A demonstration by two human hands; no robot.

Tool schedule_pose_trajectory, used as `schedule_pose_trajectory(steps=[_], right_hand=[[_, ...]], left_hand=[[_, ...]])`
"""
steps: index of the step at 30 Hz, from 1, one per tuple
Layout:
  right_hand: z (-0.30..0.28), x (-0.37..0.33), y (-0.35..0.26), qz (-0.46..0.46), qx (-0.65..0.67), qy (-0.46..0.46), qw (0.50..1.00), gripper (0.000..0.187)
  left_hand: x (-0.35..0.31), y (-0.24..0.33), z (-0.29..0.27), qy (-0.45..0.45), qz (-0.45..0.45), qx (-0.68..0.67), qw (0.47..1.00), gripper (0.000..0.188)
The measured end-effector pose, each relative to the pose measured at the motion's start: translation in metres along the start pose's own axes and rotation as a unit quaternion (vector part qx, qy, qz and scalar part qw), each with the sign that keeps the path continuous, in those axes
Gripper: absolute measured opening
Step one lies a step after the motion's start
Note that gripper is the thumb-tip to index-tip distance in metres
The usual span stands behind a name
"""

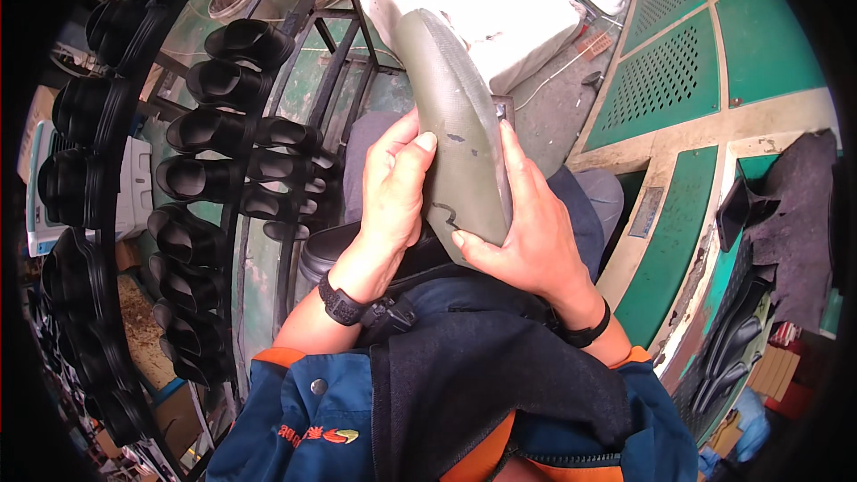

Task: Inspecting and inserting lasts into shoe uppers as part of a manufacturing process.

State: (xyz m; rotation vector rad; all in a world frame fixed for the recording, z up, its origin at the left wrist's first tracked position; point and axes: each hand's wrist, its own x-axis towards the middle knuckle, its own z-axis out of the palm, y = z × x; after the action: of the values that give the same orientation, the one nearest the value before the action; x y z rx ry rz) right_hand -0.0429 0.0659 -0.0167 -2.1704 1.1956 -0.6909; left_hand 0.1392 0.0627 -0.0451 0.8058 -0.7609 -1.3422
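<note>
An olive-green shoe last [455, 134] is held upright over my lap, its narrow rounded end leaning up and to the left. Dark scuffs and a curved black mark show on its surface. My left hand [397, 183] grips it along the left side, thumb laid on the front face. On the opposite edge, my right hand [536, 223] is closed round it, with its thumb low on the face and fingers along the right side. Below my left hand lies a black shoe-like piece [330, 250], partly hidden by the wrist.
Racks on the left carry many black slip-on shoes [192, 178]. A white-covered block [500, 9] stands ahead, with a cable beside it. To the right is a green perforated metal panel [661, 80], then dark cloth [803, 223] and black shoe pieces [732, 348] on a shelf.
</note>
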Motion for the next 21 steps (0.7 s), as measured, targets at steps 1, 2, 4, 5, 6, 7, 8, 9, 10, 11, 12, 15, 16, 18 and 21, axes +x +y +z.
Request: schedule_pose_trajectory(steps=[1, 2, 4, 5, 6, 7, 8, 9, 10, 11, 12, 15, 16, 18, 21], right_hand=[[0.0000, 0.0002, 0.0001, 0.003, 0.002, -0.001, 1.000, 0.114], [0.0000, 0.0004, 0.0001, 0.002, 0.002, -0.002, 1.000, 0.114], [-0.0001, 0.0005, 0.0004, -0.004, -0.001, 0.004, 1.000, 0.114], [-0.0001, 0.0003, 0.0006, -0.003, -0.002, 0.004, 1.000, 0.114], [0.0001, 0.0001, 0.0006, -0.005, -0.003, 0.003, 1.000, 0.113], [0.0002, 0.0003, 0.0003, -0.007, -0.003, 0.002, 1.000, 0.113], [0.0005, 0.0004, 0.0006, -0.007, -0.003, 0.002, 1.000, 0.113], [0.0010, 0.0005, 0.0011, -0.005, 0.000, 0.003, 1.000, 0.113], [0.0010, 0.0004, 0.0015, -0.002, 0.002, 0.003, 1.000, 0.114], [0.0008, 0.0005, 0.0015, -0.002, 0.002, 0.003, 1.000, 0.114], [0.0006, 0.0007, 0.0013, -0.006, -0.001, 0.004, 1.000, 0.114], [-0.0008, 0.0002, -0.0024, 0.014, 0.006, -0.010, 1.000, 0.113], [-0.0014, -0.0001, -0.0039, 0.037, 0.016, -0.025, 0.999, 0.112], [-0.0014, -0.0002, -0.0040, 0.038, 0.016, -0.025, 0.999, 0.113], [-0.0007, -0.0003, -0.0037, 0.034, 0.013, -0.020, 0.999, 0.113]], left_hand=[[-0.0002, -0.0002, 0.0003, 0.001, 0.000, 0.000, 1.000, 0.051], [-0.0003, -0.0003, 0.0010, 0.006, 0.005, -0.002, 1.000, 0.051], [0.0000, 0.0005, 0.0018, 0.010, 0.009, -0.004, 1.000, 0.050], [0.0005, 0.0016, 0.0021, 0.021, -0.011, 0.009, 1.000, 0.050], [0.0009, 0.0020, 0.0021, 0.032, -0.031, 0.022, 0.999, 0.050], [0.0006, 0.0019, 0.0014, 0.032, -0.031, 0.023, 0.999, 0.050], [0.0003, 0.0010, 0.0004, 0.021, -0.016, 0.013, 1.000, 0.050], [0.0001, 0.0002, -0.0002, 0.009, -0.002, 0.004, 1.000, 0.050], [-0.0002, -0.0006, 0.0001, 0.009, -0.002, 0.003, 1.000, 0.050], [-0.0004, -0.0014, 0.0009, 0.007, 0.006, 0.004, 1.000, 0.050], [-0.0007, -0.0019, 0.0015, 0.004, 0.015, 0.005, 1.000, 0.051], [-0.0007, 0.0022, 0.0054, 0.024, -0.011, 0.029, 0.999, 0.051], [-0.0007, 0.0012, 0.0042, 0.023, -0.011, 0.029, 0.999, 0.051], [-0.0007, -0.0024, -0.0004, 0.008, 0.013, 0.026, 1.000, 0.054], [0.0001, -0.0051, -0.0026, -0.012, 0.029, 0.016, 0.999, 0.053]])
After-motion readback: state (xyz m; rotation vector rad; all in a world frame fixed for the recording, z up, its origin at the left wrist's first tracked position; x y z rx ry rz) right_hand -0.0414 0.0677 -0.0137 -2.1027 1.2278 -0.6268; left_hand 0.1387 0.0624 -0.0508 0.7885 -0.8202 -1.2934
